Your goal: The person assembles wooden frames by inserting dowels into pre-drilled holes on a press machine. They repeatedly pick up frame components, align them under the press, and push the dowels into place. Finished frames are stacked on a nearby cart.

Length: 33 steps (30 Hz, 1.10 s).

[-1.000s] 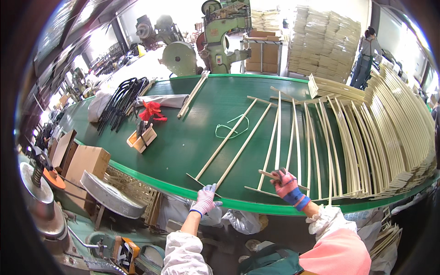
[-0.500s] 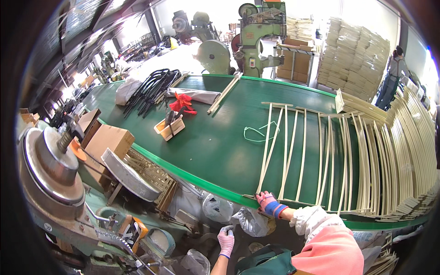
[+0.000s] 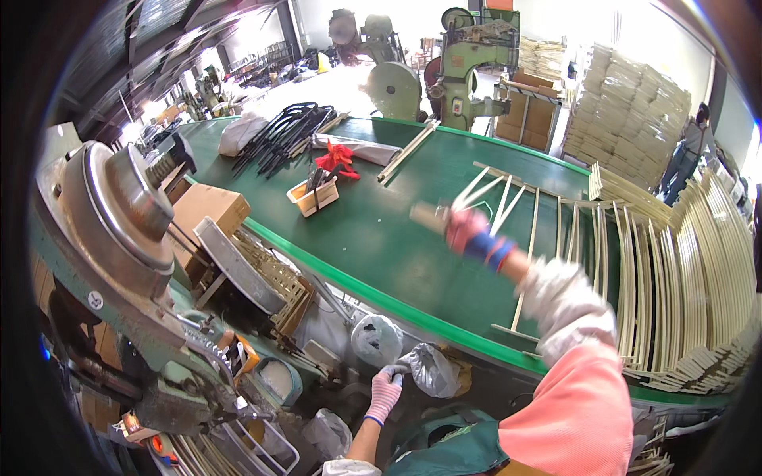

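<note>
My right hand (image 3: 470,232), in a pink-and-blue glove, reaches over the green tabletop and is closed round the near end of a cream-coloured stick frame (image 3: 476,190). Motion smears its fingers and the raised pale end piece (image 3: 429,216). Right of it, similar thin frames (image 3: 534,246) lie side by side, some crossing. A light green cord loop (image 3: 498,214) is partly hidden behind the hand. My left hand (image 3: 385,393), in a pink-striped glove, hangs below the near edge, fingers loosely bent and apart, with nothing seen in them. Its fingertips appear beside a grey plastic bag (image 3: 432,371); contact is unclear.
A small box with tools (image 3: 313,197), a red cloth (image 3: 337,159) and black bars (image 3: 282,143) lie on the table (image 3: 373,270). Dense stacked frames (image 3: 698,278) fill its right end. A heavy machine (image 3: 119,230) stands left. A person (image 3: 686,147) stands far right.
My right hand has moved from the table's near edge up and away over the tabletop, lifting the near end of the leftmost frame. The view has shifted; the left hand stays low.
</note>
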Tool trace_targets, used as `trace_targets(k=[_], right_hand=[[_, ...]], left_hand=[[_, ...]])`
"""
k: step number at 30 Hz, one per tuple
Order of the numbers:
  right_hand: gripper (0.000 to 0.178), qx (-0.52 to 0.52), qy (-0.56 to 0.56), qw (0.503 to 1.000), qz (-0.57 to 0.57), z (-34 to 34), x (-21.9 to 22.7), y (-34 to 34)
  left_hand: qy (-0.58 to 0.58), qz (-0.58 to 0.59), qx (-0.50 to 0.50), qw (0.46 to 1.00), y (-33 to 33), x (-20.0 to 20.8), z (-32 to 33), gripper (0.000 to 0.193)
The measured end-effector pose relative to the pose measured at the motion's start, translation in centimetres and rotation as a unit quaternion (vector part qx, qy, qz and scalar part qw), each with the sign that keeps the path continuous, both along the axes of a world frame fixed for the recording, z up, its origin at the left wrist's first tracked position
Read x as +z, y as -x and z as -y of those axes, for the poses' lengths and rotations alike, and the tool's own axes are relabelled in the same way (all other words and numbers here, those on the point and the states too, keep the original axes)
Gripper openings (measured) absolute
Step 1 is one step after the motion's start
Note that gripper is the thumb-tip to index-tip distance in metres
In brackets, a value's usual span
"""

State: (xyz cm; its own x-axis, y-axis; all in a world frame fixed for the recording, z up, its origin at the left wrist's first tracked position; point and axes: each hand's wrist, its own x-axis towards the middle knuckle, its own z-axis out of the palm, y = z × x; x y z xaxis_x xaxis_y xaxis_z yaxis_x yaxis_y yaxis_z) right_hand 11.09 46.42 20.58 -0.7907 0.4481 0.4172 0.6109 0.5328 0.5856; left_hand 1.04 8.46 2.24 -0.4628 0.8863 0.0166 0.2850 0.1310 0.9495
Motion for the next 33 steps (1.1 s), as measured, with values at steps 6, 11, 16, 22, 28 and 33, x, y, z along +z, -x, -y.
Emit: trace_targets(k=[6,11,16,22,28,33], right_hand=[[0.055,0.110,0.212,0.903,-0.357,-6.3,25.5,-7.7],[0.045,0.194,0.066,0.908,-0.366,3.4,31.8,-16.3],[0.034,0.184,0.028,0.919,-0.348,8.2,37.0,-21.9],[0.034,0.258,0.035,0.901,-0.347,12.9,36.6,-20.3],[0.034,0.374,0.178,0.871,-0.265,18.7,32.5,-11.8],[0.034,0.419,0.363,0.809,-0.194,22.9,28.2,-5.0]], left_hand=[[-0.077,-0.083,-0.028,0.993,0.0,4.0,-2.5,0.018],[-0.092,-0.149,-0.153,0.973,-2.0,10.8,-6.8,0.023],[-0.295,-0.421,0.109,0.851,-5.3,23.3,-8.7,0.063],[-0.318,-0.473,0.329,0.753,-6.8,33.0,-6.5,0.081],[-0.286,-0.437,0.245,0.817,-7.7,28.5,-2.8,0.078],[-0.279,-0.361,0.280,0.845,-8.1,24.8,0.8,0.080]])
